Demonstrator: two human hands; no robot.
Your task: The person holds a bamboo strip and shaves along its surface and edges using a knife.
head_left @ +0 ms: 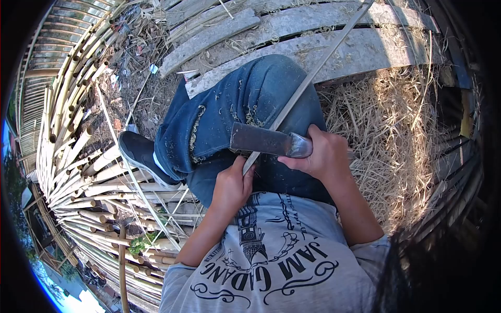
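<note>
Close to my lap, my left hand [233, 182] is closed around the lower end of a long, thin bamboo strip [300, 91]. That strip slants up and right across my raised knee toward the wooden boards. My right hand [326, 156] grips a short, wide-bladed knife [261, 139] by its handle, mostly hidden in the fist. The dark blade points left over the strip, just above my left hand; whether its edge touches the strip I cannot tell. Curled shavings [195, 128] cling to my blue jeans [219, 120].
Pale wooden boards [360, 52] lie ahead of my knee. On the left are stacked bamboo poles [88, 208], with loose thin strips [138, 182] across them. Heaped shavings [391, 141] cover the ground at right. My dark shoe [143, 154] rests near the poles.
</note>
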